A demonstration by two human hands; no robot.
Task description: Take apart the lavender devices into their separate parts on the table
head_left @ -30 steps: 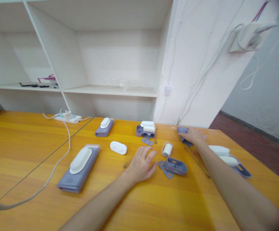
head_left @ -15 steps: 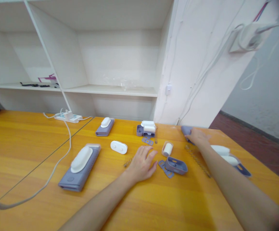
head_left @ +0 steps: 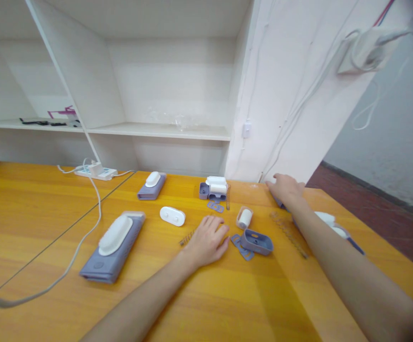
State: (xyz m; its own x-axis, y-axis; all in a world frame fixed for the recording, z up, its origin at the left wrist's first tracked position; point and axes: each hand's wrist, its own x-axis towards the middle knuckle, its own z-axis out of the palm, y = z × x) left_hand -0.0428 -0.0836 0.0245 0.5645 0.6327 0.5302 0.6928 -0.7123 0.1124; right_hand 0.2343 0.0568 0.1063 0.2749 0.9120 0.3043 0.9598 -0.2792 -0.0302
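Observation:
My left hand (head_left: 208,240) lies flat on the orange table (head_left: 228,304), fingers stretched out and holding nothing. A small spring (head_left: 187,236) lies at its left, a purple shell (head_left: 258,241) and flat purple clips (head_left: 240,248) at its right. My right hand (head_left: 285,189) reaches to the table's far edge by the wall and covers a purple plastic part (head_left: 280,204), fingers closed over it; only a sliver shows. Between the hands stands a clear cup with a white roller (head_left: 244,217).
A large purple device with a white top (head_left: 114,247) lies at left, a smaller one (head_left: 151,185) behind, a white oval cap (head_left: 173,216) and a purple-white assembly (head_left: 215,187) further right. A long spring (head_left: 288,228) and white pieces (head_left: 329,221) flank my right forearm. Power strip (head_left: 94,171) with cable (head_left: 85,235).
My right hand slid the purple part slightly right and back toward the wall and now covers it almost fully. My left hand stayed put. The view shifted a little.

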